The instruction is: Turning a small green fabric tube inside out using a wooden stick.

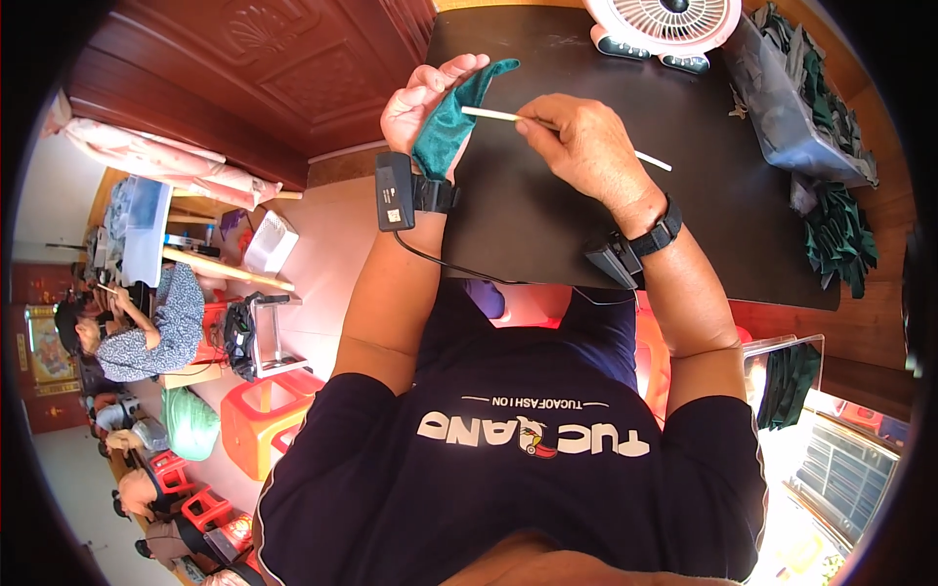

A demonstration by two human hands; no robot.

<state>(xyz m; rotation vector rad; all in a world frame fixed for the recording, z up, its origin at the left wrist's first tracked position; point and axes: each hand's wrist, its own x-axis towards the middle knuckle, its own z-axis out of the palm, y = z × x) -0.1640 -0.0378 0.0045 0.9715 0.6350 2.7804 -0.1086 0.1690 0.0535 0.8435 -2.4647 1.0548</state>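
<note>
Hands raised over black worktop. Left hand grip closed on green fabric piece; right hand pinches thin wooden stick, tip entering fabric. Fan beyond; green fabric pile at right.

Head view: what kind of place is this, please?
Probably a small home workshop for hand sewing: piles of green fabric pieces on a dark table, plastic stools, another seated person working nearby.
</note>
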